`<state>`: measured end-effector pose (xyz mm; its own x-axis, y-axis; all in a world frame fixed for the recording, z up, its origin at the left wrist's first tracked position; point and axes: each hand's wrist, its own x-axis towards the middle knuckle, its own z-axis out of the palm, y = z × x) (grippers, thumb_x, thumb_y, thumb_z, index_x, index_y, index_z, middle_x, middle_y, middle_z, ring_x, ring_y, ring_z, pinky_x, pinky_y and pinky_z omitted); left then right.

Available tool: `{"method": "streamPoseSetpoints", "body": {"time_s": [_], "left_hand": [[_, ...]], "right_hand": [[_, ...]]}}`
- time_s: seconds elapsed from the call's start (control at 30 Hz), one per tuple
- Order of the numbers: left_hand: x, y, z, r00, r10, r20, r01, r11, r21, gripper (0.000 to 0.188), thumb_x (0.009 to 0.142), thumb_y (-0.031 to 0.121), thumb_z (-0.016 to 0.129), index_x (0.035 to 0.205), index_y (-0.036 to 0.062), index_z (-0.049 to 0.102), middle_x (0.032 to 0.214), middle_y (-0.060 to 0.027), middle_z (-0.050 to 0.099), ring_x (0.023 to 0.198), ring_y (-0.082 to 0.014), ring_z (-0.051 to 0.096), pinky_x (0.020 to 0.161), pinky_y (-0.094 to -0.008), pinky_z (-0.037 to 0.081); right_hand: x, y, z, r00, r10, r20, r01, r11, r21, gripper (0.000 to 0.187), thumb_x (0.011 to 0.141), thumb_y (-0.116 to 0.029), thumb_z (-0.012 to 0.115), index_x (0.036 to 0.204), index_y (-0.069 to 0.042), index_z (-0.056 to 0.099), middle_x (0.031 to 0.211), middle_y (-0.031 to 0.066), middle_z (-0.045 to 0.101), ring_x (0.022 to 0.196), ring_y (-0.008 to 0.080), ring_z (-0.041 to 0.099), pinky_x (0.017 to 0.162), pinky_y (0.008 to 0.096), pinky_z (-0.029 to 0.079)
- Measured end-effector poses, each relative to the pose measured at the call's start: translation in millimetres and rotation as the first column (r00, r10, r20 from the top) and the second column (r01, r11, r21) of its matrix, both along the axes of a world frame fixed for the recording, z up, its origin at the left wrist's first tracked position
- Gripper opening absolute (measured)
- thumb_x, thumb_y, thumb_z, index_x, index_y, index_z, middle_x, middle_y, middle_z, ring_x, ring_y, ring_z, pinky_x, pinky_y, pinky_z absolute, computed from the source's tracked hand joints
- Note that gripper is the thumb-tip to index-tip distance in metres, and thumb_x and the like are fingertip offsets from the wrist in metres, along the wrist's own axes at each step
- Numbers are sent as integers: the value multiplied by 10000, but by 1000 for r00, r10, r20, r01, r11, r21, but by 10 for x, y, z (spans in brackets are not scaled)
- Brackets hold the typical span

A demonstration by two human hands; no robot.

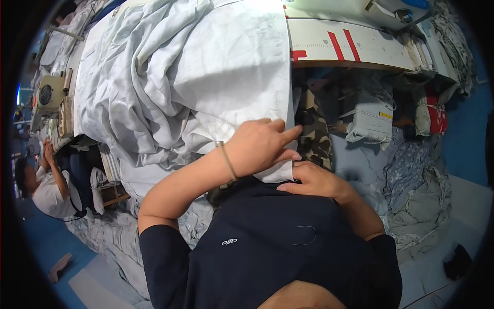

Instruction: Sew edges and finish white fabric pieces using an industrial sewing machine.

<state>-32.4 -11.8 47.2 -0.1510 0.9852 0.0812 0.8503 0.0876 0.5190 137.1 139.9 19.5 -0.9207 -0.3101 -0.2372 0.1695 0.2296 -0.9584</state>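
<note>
A large white cloth (231, 72) covers the table in front of me, gathered into folds on the left and lying flatter toward its straight right edge. Its near end hangs over the table toward my waist. My left hand (265, 147), with a band on the wrist, rests over that hanging part near the right edge; its index finger and thumb point right and are apart. Just below and to the right, my right hand (315, 181) pinches the cloth's lower corner against my dark shirt. The fingertips of the right hand are partly hidden.
A table edge (355, 44) with ruler marks and red tape runs to the right, part of a machine (396, 13) above it. Below lie a white bundle (370, 121), a red-and-white bundle (432, 113) and heaped fabric (417, 190). At far left, a co-worker (56, 193) sits by a sewing machine (47, 98).
</note>
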Motion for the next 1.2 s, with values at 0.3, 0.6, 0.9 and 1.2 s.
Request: {"method": "streamPoseSetpoints", "body": {"time_s": [0.3,0.6,0.9,1.2], "left_hand": [[380,-192,-406,997,13,78,-12,1000,-9,275,897,329,730,846,61,693,800,-83,584,754,-292,632,644,-408,524],[595,-495,-30,743,486,461,-593,797,115,209,895,23,743,1064,17,621,874,-91,678,740,-139,635,653,-267,506],[533,-697,388,718,539,441,-662,724,193,148,954,-33,598,1097,-12,631,898,-56,662,796,-160,629,735,-249,470],[585,-167,616,974,143,-175,-151,988,-34,225,775,17,645,998,40,631,783,-88,548,693,-297,588,650,-385,491]], "right_hand": [[-723,603,-514,735,-678,-22,646,709,-284,414,970,-105,660,1351,18,559,1290,109,646,1206,193,601,1039,329,460],[-556,51,-604,864,-331,379,502,614,-609,269,959,-29,655,1214,53,641,1090,93,736,929,131,703,834,273,564],[-139,-23,-319,861,-447,242,507,720,-474,227,969,-54,660,1173,39,689,1042,35,723,909,64,633,825,207,502],[105,14,-100,786,-568,-244,589,808,16,122,896,-34,693,867,55,614,722,169,589,620,241,617,585,356,459]]}}
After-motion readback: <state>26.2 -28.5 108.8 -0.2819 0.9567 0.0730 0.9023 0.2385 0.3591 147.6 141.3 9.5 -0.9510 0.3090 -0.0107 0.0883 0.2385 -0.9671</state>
